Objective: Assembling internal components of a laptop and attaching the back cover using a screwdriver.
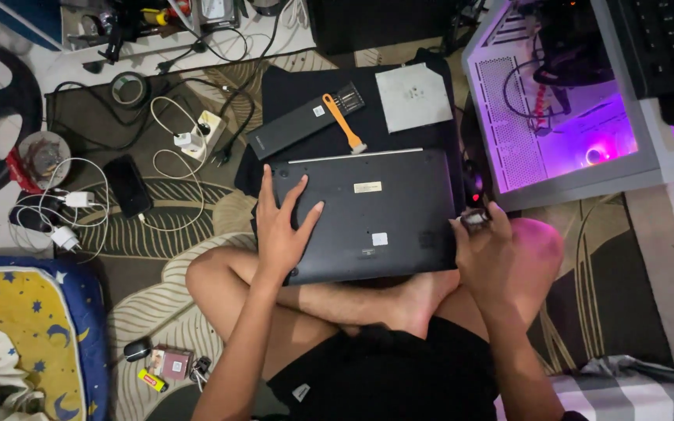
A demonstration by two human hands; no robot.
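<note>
Laptop: dark laptop lies closed, underside up, across the crossed legs of a person seated on the floor; far edge rests on a black mat.
Left hand: left hand lies flat on the left part of the laptop's underside, fingers spread wide, holding nothing.
Right hand: right hand at the laptop's right edge, fingers closed around a small dark tool; kind of tool too small to tell.
Far of laptop: long black case on the mat, orange-handled brush lying across its right end; pale square pad just right of them.
Right: open computer case glowing purple.
Left: black phone, white chargers and cables on the patterned rug.
Near left: yellow lighter and small box.
</note>
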